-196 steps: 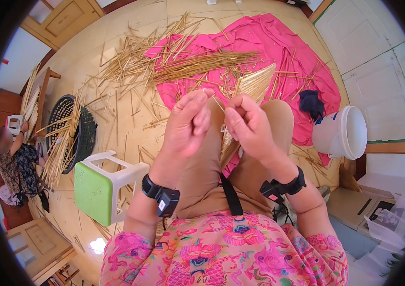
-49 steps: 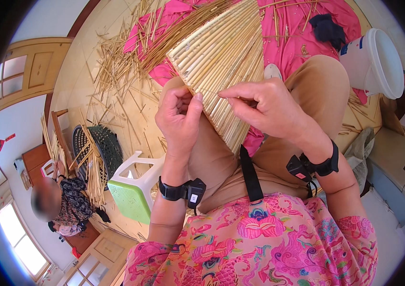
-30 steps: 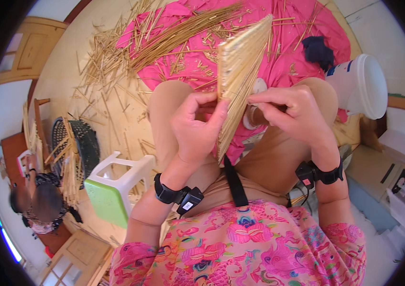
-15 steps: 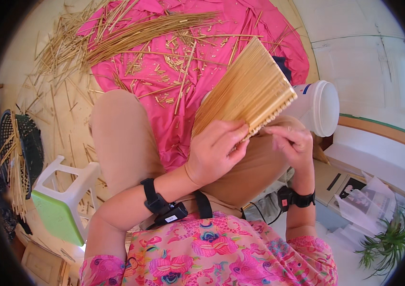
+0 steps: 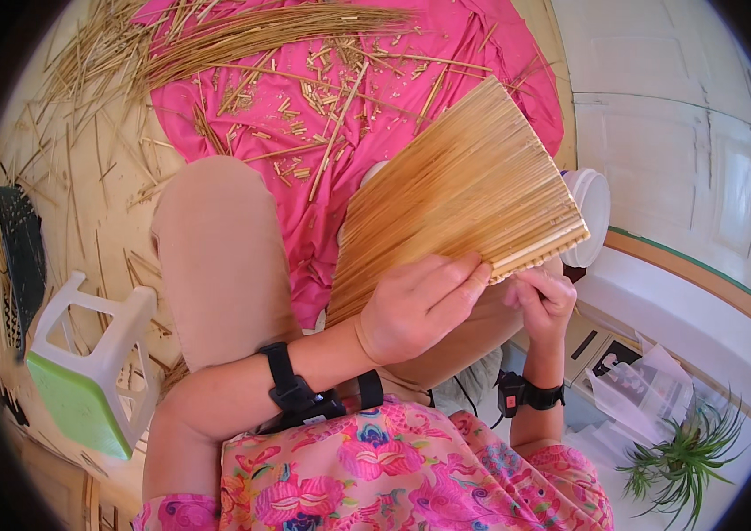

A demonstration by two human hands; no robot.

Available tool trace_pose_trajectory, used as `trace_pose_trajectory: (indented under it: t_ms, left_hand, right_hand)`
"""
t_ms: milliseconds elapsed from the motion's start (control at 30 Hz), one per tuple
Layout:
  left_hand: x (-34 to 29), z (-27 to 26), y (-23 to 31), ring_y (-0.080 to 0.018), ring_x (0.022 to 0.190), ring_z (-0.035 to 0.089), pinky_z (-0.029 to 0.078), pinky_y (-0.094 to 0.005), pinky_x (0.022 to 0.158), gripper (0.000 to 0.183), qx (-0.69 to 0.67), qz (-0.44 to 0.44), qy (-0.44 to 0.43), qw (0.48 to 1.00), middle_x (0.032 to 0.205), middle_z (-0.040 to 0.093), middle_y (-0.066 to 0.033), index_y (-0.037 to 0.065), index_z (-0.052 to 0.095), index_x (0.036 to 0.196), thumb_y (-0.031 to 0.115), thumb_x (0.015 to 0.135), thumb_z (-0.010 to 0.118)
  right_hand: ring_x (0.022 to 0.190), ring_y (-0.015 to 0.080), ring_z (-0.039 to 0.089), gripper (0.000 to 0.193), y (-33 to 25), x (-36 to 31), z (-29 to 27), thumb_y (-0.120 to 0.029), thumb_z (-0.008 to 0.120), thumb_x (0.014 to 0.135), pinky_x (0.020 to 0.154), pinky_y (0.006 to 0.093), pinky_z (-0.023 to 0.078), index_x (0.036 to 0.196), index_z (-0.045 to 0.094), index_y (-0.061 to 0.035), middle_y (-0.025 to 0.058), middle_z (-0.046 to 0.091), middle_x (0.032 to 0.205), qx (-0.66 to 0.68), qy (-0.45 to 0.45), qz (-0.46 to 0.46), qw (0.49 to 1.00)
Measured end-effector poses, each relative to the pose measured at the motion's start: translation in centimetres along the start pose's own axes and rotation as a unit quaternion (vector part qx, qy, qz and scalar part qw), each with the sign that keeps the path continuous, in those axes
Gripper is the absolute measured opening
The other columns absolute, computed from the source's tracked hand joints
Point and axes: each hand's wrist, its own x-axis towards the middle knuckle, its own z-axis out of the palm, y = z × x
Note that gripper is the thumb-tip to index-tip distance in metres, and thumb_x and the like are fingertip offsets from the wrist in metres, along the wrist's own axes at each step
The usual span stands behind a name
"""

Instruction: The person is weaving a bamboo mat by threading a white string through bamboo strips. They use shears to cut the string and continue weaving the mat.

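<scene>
A stiff panel of golden straw stalks (image 5: 459,181), bound side by side with a row of small knots along its near right edge, slants above my lap. My left hand (image 5: 420,305) is closed on its lower edge, thumb and fingers pinching near the knots. Just beyond, my right hand (image 5: 545,292) is curled closed beneath the knotted corner. What its fingers pinch, if anything, is too small or hidden to tell. The panel covers part of my right thigh.
A pink cloth (image 5: 305,221) on the floor carries a long bundle of stalks (image 5: 269,40) and cut bits. A white bucket (image 5: 590,217) stands beyond the panel. To the left are a green-and-white stool (image 5: 84,380) and a dark basket (image 5: 22,257); a spiky plant (image 5: 689,451) is at right.
The straw panel has tipped so more of its face shows, and it sits slightly lower and further right. My right hand has moved down and curled tighter by its edge. The whole view has shifted.
</scene>
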Motion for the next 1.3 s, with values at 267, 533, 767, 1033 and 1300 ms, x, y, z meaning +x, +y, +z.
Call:
trace_pose_trajectory:
  t_ms: [267, 533, 767, 1033, 1300]
  left_hand:
    - [0.17, 0.22, 0.14, -0.0233, 0.081, 0.064, 0.054, -0.0312, 0.067, 0.040, 0.019, 0.009, -0.012, 1.000, 0.105, 0.063, -0.0166, -0.008, 0.066, 0.109, 0.007, 0.071, 0.066]
    - [0.51, 0.40, 0.17, -0.0235, 0.079, 0.064, 0.054, -0.0310, 0.066, 0.039, 0.022, 0.014, -0.006, 1.000, 0.103, 0.064, -0.0164, -0.008, 0.065, 0.108, 0.005, 0.071, 0.066]
    - [0.51, 0.48, 0.37, -0.0236, 0.077, 0.066, 0.055, -0.0302, 0.065, 0.039, 0.008, -0.022, 0.011, 1.000, 0.104, 0.069, -0.0115, 0.000, 0.067, 0.109, -0.001, 0.071, 0.078]
    - [0.32, 0.50, 0.10, -0.0254, 0.085, 0.068, 0.056, -0.0328, 0.071, 0.033, -0.064, -0.107, 0.014, 0.992, 0.102, 0.069, -0.0115, 0.003, 0.067, 0.097, 0.010, 0.071, 0.085]
    - [0.21, 0.27, -0.05, -0.0266, 0.087, 0.066, 0.054, -0.0333, 0.073, 0.029, -0.098, -0.139, 0.012, 0.985, 0.102, 0.068, -0.0118, 0.004, 0.063, 0.091, 0.010, 0.072, 0.085]
  right_hand:
    - [0.058, 0.0133, 0.064, 0.020, 0.48, -0.41, -0.05, 0.010, 0.059, 0.086, 0.051, 0.0234, 0.048, 0.099, 0.072, 0.0024, 0.0111, 0.074, 0.085, 0.030, 0.015, 0.007, 0.999]
    - [0.058, 0.0131, 0.063, 0.021, 0.30, -0.17, 0.09, 0.011, 0.059, 0.086, 0.051, 0.0234, 0.048, 0.101, 0.071, 0.0024, 0.0104, 0.073, 0.086, 0.042, 0.013, 0.005, 0.999]
    - [0.059, 0.0113, 0.062, 0.020, 0.72, -0.49, 0.34, 0.010, 0.059, 0.087, 0.051, 0.0228, 0.047, 0.101, 0.071, 0.0034, 0.0096, 0.073, 0.085, 0.040, 0.026, 0.022, 0.999]
    - [0.065, 0.0123, 0.064, 0.017, 1.11, -0.79, 0.49, 0.004, 0.060, 0.094, 0.055, 0.0227, 0.048, 0.107, 0.069, 0.0035, 0.0088, 0.072, 0.087, 0.077, 0.041, 0.049, 0.995]
    - [0.064, 0.0114, 0.061, 0.014, 0.91, -0.65, 0.59, 0.004, 0.060, 0.094, 0.055, 0.0220, 0.046, 0.105, 0.069, 0.0049, 0.0081, 0.067, 0.079, 0.088, 0.042, 0.060, 0.993]
